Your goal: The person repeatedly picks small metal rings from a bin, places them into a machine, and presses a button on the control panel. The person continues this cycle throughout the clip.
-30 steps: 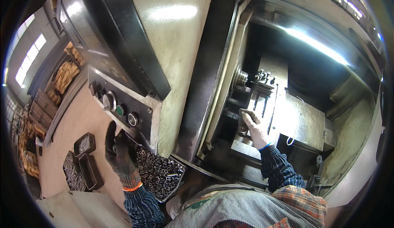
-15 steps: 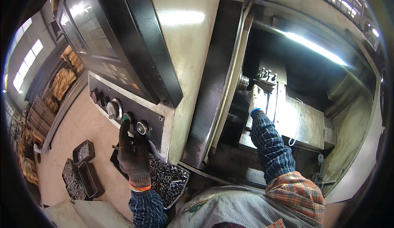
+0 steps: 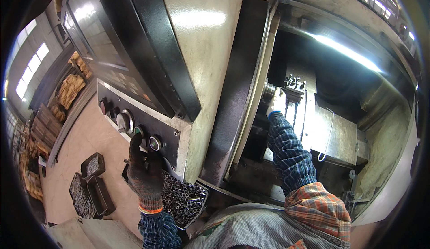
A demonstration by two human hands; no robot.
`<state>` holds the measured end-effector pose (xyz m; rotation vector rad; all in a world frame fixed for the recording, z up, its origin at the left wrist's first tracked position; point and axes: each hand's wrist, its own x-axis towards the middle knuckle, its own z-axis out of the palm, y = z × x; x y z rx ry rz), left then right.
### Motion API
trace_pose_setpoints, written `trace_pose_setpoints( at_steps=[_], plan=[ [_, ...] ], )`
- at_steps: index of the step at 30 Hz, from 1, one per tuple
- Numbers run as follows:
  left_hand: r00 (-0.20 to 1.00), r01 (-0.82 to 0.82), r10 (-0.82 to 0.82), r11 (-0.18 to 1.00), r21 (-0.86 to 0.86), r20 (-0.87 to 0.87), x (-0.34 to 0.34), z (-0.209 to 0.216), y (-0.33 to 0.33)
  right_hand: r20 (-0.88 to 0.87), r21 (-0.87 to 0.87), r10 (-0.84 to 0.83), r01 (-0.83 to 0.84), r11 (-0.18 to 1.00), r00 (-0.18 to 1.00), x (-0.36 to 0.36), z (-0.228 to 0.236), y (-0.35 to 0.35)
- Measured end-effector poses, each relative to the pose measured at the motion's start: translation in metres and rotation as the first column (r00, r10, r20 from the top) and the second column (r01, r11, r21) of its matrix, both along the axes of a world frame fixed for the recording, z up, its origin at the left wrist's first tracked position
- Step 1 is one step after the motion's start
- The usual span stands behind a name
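My left hand [image 3: 145,173], in a dark glove, reaches to the control panel [image 3: 168,138]. Its index finger is on the green push button [image 3: 138,130], while the other fingers are curled. The end of a short metal rod [image 3: 126,161] juts out from the left side of this hand. My right hand [image 3: 277,101], in a pale glove, is inside the lathe, fingers closed at the face of the round metal chuck [image 3: 269,90]. Whatever they grip is hidden. Just right of them stands the tool post [image 3: 294,88] with several upright bolts.
Below the panel sits a bin of small metal rings [image 3: 181,202]. Dark trays [image 3: 99,195] with metal parts stand on the floor at left. A black-framed screen [image 3: 96,25] overhangs the panel. The door edge [image 3: 237,79] borders the opening; a white hose [image 3: 329,135] loops at right.
My right hand has moved slightly left and up, from beside the tool post to the chuck. My left finger stays at the green button.
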<state>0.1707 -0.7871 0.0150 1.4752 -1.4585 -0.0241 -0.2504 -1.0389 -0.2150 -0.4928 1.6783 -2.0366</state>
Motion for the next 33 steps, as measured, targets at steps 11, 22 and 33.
trace_pose_setpoints(
  at_steps=[11,22,33],
  plan=[
    [1.0,-0.006,0.008,0.994,-0.108,0.022,0.001,-0.011,-0.004,0.57,-0.164,0.044,0.061,0.985,0.82,-0.005,0.009,0.013],
    [0.999,-0.005,0.002,0.997,-0.074,-0.039,0.0,-0.012,-0.006,0.217,0.053,0.21,-0.227,0.973,0.953,-0.042,-0.005,0.021],
    [0.992,-0.014,0.007,0.998,-0.06,-0.125,0.005,-0.02,-0.009,-0.66,0.296,0.22,-0.02,0.955,0.719,-0.051,0.043,0.05]
  ],
)
